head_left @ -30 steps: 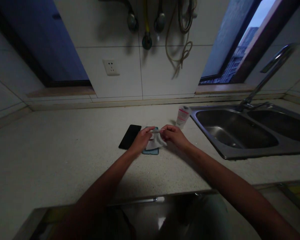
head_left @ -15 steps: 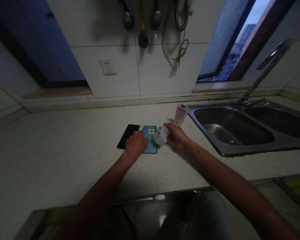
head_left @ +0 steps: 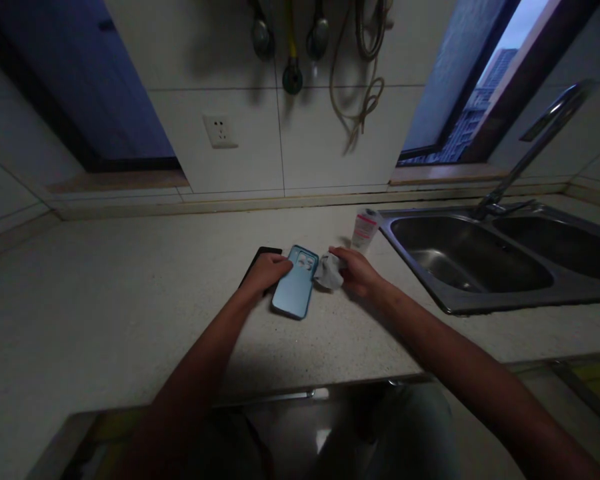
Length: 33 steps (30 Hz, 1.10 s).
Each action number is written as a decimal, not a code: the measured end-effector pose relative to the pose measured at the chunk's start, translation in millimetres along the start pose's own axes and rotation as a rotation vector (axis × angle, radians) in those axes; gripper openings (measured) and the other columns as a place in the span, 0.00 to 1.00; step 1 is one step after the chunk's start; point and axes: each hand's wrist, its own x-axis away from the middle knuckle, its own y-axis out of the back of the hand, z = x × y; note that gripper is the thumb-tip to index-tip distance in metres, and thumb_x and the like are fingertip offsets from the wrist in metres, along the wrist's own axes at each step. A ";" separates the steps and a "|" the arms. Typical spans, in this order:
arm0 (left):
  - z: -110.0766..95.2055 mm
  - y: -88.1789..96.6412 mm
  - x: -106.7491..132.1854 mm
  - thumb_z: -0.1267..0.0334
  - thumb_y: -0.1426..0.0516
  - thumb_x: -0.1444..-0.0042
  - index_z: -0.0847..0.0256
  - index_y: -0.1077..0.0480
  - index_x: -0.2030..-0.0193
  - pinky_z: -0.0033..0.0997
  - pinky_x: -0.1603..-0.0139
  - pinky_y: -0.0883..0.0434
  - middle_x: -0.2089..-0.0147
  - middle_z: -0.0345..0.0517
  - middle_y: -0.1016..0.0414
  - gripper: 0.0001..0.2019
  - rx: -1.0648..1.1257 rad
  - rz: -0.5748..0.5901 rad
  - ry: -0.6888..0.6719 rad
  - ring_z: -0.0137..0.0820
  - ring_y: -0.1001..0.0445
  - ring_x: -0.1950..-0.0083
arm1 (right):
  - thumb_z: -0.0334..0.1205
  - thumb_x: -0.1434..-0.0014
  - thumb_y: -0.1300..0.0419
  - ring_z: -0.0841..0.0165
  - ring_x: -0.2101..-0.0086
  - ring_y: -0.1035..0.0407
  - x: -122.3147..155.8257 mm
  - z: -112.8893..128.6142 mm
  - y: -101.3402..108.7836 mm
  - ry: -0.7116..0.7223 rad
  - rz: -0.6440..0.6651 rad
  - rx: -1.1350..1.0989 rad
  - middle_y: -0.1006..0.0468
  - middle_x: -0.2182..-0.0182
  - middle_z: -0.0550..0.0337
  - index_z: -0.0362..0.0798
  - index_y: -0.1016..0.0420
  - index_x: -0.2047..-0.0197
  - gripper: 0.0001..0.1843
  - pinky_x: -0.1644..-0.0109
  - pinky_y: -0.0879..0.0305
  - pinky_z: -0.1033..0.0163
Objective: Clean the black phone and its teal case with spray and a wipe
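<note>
**Two hands, one phone case, one crumpled wipe at the worktop**

Hands, 2, both occupied. Left hand [head_left: 269,272]: nearly closed, thumb and fingers pinching the upper left edge of one light-blue phone case [head_left: 294,293]; fingers under the case hidden. Right hand [head_left: 356,270]: fingers curled in around one crumpled whitish wipe [head_left: 330,272], cloth or tissue, cannot tell which.

Phone case, 1: in front of the person, between the two hands, slanted, camera end away from the body; lifted or flat on the worktop [head_left: 155,300], cannot tell. Camera cut-outs in one cluster, too small to count. Wipe right at the upper right edge of the case, contact unclear.

Black flat device [head_left: 263,251], 1: on the worktop, left of the case, partly covered by the left hand. Tube [head_left: 365,228], 1: translucent with pink print, upright, just beyond the right hand, near the sink corner; print too blurred to read.

To the right: sink [head_left: 480,303], 1, metal, with 2 basins; faucet [head_left: 525,153], 1. On the wall: socket [head_left: 220,132], 1; hanging grey fittings [head_left: 319,37], 2; yellow hose [head_left: 293,50], 1, between those. Windows [head_left: 130,87], 2, one per side. Dim light.
</note>
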 end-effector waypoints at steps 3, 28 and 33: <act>6.0 -10.4 -3.4 0.69 0.43 0.62 0.61 0.33 0.77 0.28 0.75 0.37 0.79 0.39 0.34 0.03 0.338 0.148 0.165 0.27 0.38 0.79 | 0.46 0.52 0.28 0.72 0.78 0.34 4.9 -0.1 -3.4 0.060 0.096 0.041 0.26 0.77 0.64 0.49 0.29 0.72 0.15 0.76 0.38 0.67; 3.2 -57.3 25.5 0.39 0.54 0.34 0.62 0.25 0.50 0.44 0.57 0.23 0.62 0.55 0.19 0.29 1.018 0.400 0.395 0.42 0.19 0.61 | 0.44 0.32 0.45 0.58 0.48 0.28 10.2 -10.3 -0.2 1.047 0.189 0.921 0.22 0.51 0.50 0.50 0.24 0.57 0.11 0.43 0.31 0.48; 1.8 -62.5 26.9 0.40 0.56 0.33 0.62 0.25 0.46 0.38 0.56 0.24 0.62 0.53 0.19 0.30 1.129 0.366 0.396 0.40 0.19 0.60 | 0.39 0.31 0.47 0.57 0.35 0.38 14.0 -24.3 -6.4 1.100 0.417 1.126 0.31 0.35 0.45 0.49 0.32 0.36 0.22 0.33 0.37 0.43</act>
